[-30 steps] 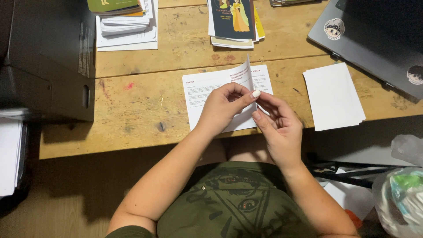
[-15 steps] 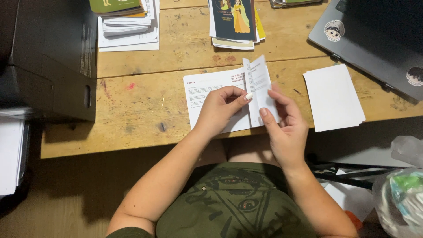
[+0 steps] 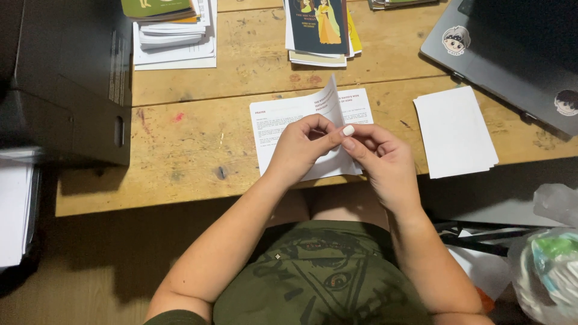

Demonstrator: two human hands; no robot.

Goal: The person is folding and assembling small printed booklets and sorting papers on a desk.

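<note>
A white printed booklet (image 3: 283,120) lies open on the wooden table (image 3: 198,144) in front of me. One of its pages (image 3: 330,99) stands up near the spine. My left hand (image 3: 304,147) pinches that page from the left with thumb and fingers. My right hand (image 3: 385,162) meets it from the right, fingertips touching the same page at its lower edge. Both hands cover the booklet's lower right part.
A stack of blank white sheets (image 3: 456,131) lies to the right. A grey laptop (image 3: 512,51) with stickers sits at the back right, a dark printer (image 3: 66,78) at the left. Piles of booklets (image 3: 317,30) and papers (image 3: 171,36) lie at the back. A plastic bag (image 3: 551,265) is at the lower right.
The raised page had swung to the right and lay open against my right palm; now it stands upright again and my right fingers have closed onto it beside my left thumb.
</note>
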